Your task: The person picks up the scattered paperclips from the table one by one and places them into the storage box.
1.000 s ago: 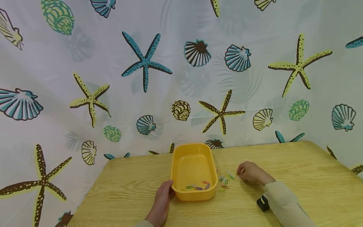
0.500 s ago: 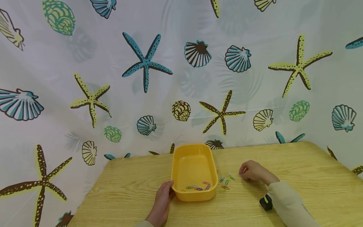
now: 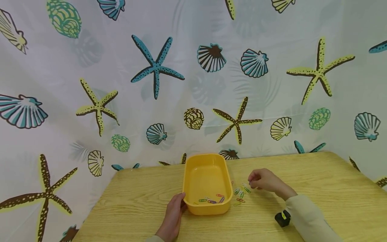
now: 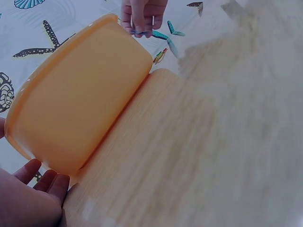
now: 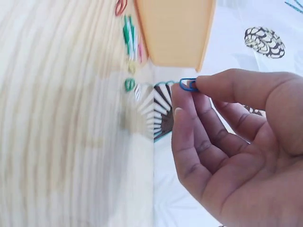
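Observation:
A blue paper clip (image 5: pixel 187 84) is pinched between the thumb and fingertips of my right hand (image 5: pixel 236 127), raised above the table. In the head view this right hand (image 3: pixel 269 181) is just right of a loose group of coloured paper clips (image 3: pixel 241 193). My left hand (image 3: pixel 173 215) holds the near left corner of a yellow plastic bin (image 3: pixel 207 210). In the left wrist view, the left fingers (image 4: pixel 45 182) touch the bin's outer wall (image 4: pixel 90 90) low down, with the thumb at its rim. Several paper clips (image 3: pixel 212 201) lie inside the bin's near end.
The wooden table (image 3: pixel 136 201) extends to both sides of the bin. A small black device (image 3: pixel 282 218) is at the right wrist, beside the sleeve (image 3: pixel 308 215). Behind the table hangs a white curtain (image 3: pixel 181 84) printed with shells and starfish.
My right hand has lifted from the table with the blue paper clip and moved left toward the bin, after first shifting slightly right. The left hand and bin stay in place.

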